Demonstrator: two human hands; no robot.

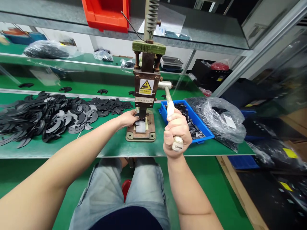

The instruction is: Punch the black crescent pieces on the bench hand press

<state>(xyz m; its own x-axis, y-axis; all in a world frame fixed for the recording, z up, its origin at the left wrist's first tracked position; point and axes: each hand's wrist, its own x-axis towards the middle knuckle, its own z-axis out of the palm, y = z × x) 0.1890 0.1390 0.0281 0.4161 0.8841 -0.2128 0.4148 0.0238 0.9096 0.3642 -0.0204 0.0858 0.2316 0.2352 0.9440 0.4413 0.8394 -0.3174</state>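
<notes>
A hand-lever press (pixel 148 81) with a spring on top and a yellow warning label stands on the green bench. My right hand (pixel 177 132) is wrapped around its lever handle (pixel 169 103), which is covered in pale tape and slopes down toward me. My left hand (pixel 129 118) reaches in from the left to the foot of the ram, its fingers closed at a small black part (pixel 137 122) above the press base (pixel 141 136). The fingertips and most of that part are hidden by the hand and ram. Left of the press lies a heap of black curved pieces (pixel 57 118).
Right of the press sits a blue tray (pixel 203 135) filled with small dark parts, beside a clear plastic bag (pixel 218 116). Overhead, a metal shelf (pixel 57 20) carries a red bin (pixel 106 20). Several black pieces lie along a ledge (pixel 83 91) behind the heap.
</notes>
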